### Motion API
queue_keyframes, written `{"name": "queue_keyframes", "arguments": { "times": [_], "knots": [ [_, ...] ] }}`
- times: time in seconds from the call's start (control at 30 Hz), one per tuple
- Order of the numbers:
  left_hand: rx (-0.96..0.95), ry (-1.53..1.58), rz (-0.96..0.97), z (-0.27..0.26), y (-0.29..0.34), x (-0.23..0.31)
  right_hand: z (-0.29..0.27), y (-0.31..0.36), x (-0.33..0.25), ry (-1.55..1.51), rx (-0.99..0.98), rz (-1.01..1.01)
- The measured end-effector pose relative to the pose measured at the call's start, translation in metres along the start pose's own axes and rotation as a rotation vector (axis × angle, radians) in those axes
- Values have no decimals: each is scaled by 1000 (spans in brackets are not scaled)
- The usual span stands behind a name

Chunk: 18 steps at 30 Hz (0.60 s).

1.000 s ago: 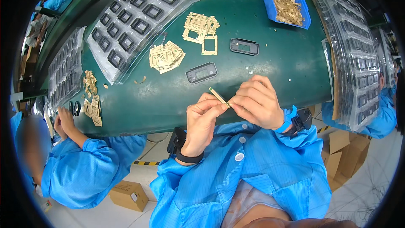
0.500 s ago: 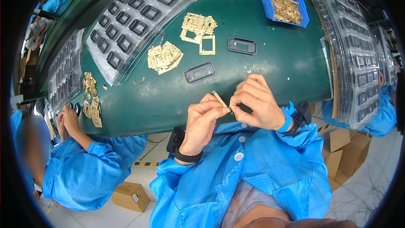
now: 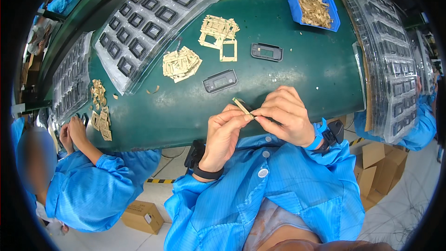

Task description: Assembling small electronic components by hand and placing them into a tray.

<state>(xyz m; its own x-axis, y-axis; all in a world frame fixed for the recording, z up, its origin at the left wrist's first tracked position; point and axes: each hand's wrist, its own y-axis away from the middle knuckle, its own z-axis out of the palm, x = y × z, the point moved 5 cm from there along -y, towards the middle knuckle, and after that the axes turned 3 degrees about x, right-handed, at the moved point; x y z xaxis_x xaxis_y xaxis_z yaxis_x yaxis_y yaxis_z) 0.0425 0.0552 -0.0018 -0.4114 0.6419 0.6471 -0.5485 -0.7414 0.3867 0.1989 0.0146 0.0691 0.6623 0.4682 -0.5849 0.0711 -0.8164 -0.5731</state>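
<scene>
My left hand (image 3: pixel 224 132) pinches a narrow cream strip (image 3: pixel 241 106), which looks like adhesive tape with backing and has a greenish far end. The strip slants up to the left beyond my fingers. My right hand (image 3: pixel 287 120) is closed too, thumb and forefinger pinching at the strip's near end, where the two hands' fingertips meet. What exactly lies between the right fingertips is too small to make out. Just beyond my hands a dark grey plastic housing (image 3: pixel 220 82) lies on the green table (image 3: pixel 302 72). A second housing (image 3: pixel 266 52) with a rectangular opening rests farther right.
Two piles of cream adhesive pieces (image 3: pixel 182 64) (image 3: pixel 218 31) lie mid-table. A blue bin (image 3: pixel 297 16) of tan scraps stands at the far right. Clear trays of black frames (image 3: pixel 152 30) fill the far left; stacked trays (image 3: pixel 395 60) stand right. A co-worker (image 3: pixel 93 190) sits at left.
My right hand has shifted slightly to the right and nearer to me, its fingers a little straighter. The left hand keeps its pinch on the strip, almost unmoved.
</scene>
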Motion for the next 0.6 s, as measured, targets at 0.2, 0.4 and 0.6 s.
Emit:
{"name": "queue_keyframes", "arguments": {
  "times": [0.2, 0.4, 0.6],
  "knots": [
    [61, -152, 82, 4, 3, 4, 4, 0, -10, 212, 29, -158],
    [56, -292, 152, 4, 4, 9, 5, 0, -13, 266, 27, -190],
    [9, -219, 106, 5, 4, 8, 5, 1, -2, 11, -1, 83]
  ]
}}
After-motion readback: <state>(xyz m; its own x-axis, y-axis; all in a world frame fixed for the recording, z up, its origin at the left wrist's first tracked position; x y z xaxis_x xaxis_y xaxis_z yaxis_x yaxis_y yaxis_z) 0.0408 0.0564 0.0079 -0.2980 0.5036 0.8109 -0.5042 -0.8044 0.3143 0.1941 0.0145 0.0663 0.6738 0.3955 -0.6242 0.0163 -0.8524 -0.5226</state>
